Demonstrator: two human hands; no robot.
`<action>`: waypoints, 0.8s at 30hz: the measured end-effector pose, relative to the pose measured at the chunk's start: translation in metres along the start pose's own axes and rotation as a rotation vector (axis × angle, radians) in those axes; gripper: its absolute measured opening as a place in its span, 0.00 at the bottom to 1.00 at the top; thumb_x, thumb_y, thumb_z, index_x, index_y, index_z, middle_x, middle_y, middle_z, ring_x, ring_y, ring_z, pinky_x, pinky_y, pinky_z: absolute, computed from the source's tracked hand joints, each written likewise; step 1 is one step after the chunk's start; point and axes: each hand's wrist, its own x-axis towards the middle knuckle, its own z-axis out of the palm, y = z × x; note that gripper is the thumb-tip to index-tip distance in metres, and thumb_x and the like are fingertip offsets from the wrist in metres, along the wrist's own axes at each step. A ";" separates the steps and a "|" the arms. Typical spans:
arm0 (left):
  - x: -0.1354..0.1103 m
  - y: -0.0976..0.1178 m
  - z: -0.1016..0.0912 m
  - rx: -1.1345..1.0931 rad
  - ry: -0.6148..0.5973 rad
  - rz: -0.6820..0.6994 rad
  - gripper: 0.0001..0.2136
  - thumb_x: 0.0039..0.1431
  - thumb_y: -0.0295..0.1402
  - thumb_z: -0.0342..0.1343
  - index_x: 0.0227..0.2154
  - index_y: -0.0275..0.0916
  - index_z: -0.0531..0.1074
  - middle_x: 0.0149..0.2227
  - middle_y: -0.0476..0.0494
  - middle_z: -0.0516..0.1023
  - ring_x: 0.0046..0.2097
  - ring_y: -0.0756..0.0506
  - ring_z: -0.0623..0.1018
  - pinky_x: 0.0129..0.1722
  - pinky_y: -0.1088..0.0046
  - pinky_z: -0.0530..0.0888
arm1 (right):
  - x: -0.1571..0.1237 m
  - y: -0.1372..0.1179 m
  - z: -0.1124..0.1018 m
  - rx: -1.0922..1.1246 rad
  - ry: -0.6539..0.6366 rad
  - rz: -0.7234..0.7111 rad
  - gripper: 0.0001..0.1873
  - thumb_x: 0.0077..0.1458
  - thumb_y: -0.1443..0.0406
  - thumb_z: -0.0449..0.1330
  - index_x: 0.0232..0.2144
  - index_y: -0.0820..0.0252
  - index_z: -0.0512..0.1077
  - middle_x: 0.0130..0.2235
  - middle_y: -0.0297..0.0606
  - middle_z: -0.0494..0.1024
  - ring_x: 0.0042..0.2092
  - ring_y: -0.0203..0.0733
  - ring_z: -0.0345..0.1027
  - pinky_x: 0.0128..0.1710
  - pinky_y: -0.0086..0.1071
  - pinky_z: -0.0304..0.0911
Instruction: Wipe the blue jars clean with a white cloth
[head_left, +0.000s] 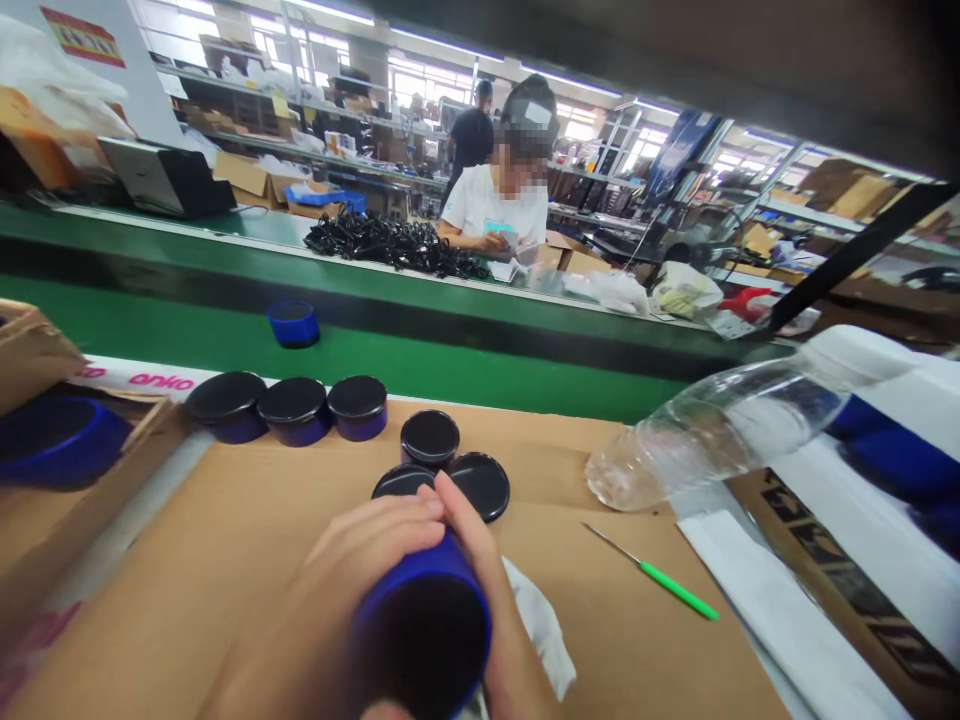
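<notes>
A blue round case with a dark face (424, 630) is tilted up close to me, at the bottom middle of the view. My left hand (337, 560) wraps its left side, fingers over the top. Along its right side lies my right hand (491, 570), fingers closed against it. The fingertips of both hands nearly meet at the upper rim. A white cloth (536, 620) shows beneath my right hand. Just beyond my fingers sit black discs, one partly hidden (405, 482), one leaning (481, 487), and a black-topped round piece (430, 438).
Several blue cases with black tops (296, 410) line the cardboard's (600, 600) back left edge. To the right lie a green-handled pick (679, 590) and a clear plastic bottle (712, 430). Another blue case (293, 324) is on the green belt (465, 360). A co-worker (499, 200) works across it.
</notes>
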 end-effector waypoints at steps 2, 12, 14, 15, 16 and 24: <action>-0.001 -0.003 -0.002 0.012 -0.022 0.000 0.23 0.57 0.47 0.61 0.55 0.50 0.72 0.49 0.43 0.82 0.51 0.32 0.81 0.52 0.53 0.82 | -0.001 0.004 0.007 0.025 0.008 0.017 0.30 0.67 0.74 0.55 0.67 0.50 0.60 0.54 0.35 0.81 0.55 0.42 0.77 0.52 0.35 0.77; -0.004 -0.008 -0.001 -0.018 -0.084 0.161 0.21 0.65 0.37 0.51 0.61 0.45 0.64 0.58 0.49 0.72 0.58 0.46 0.75 0.63 0.79 0.71 | -0.008 0.015 0.020 0.094 0.060 0.063 0.36 0.62 0.77 0.57 0.67 0.45 0.60 0.57 0.33 0.78 0.57 0.46 0.75 0.55 0.40 0.76; -0.005 0.000 0.003 0.006 -0.054 0.083 0.20 0.63 0.33 0.52 0.58 0.46 0.66 0.56 0.49 0.73 0.57 0.45 0.76 0.63 0.76 0.72 | -0.010 0.013 0.020 0.100 0.071 0.058 0.35 0.62 0.77 0.58 0.66 0.46 0.61 0.57 0.34 0.79 0.56 0.45 0.76 0.55 0.39 0.76; -0.005 0.004 0.006 0.022 -0.031 0.041 0.20 0.61 0.31 0.53 0.56 0.46 0.67 0.55 0.50 0.73 0.56 0.46 0.76 0.63 0.75 0.71 | -0.010 0.012 0.019 0.103 0.076 0.056 0.35 0.62 0.77 0.58 0.66 0.46 0.61 0.56 0.34 0.79 0.55 0.45 0.77 0.55 0.39 0.76; -0.006 0.006 0.007 0.040 0.001 0.011 0.20 0.59 0.28 0.54 0.54 0.45 0.69 0.54 0.51 0.74 0.56 0.46 0.75 0.63 0.75 0.71 | -0.010 0.012 0.019 0.105 0.080 0.054 0.35 0.61 0.77 0.58 0.66 0.46 0.62 0.56 0.34 0.79 0.54 0.45 0.77 0.55 0.38 0.76; -0.001 -0.017 -0.001 0.029 -0.075 0.174 0.25 0.66 0.52 0.50 0.61 0.48 0.65 0.52 0.44 0.77 0.51 0.39 0.81 0.56 0.67 0.80 | -0.007 0.013 0.016 0.128 0.025 0.082 0.35 0.63 0.76 0.55 0.68 0.46 0.58 0.55 0.34 0.80 0.56 0.42 0.76 0.57 0.39 0.74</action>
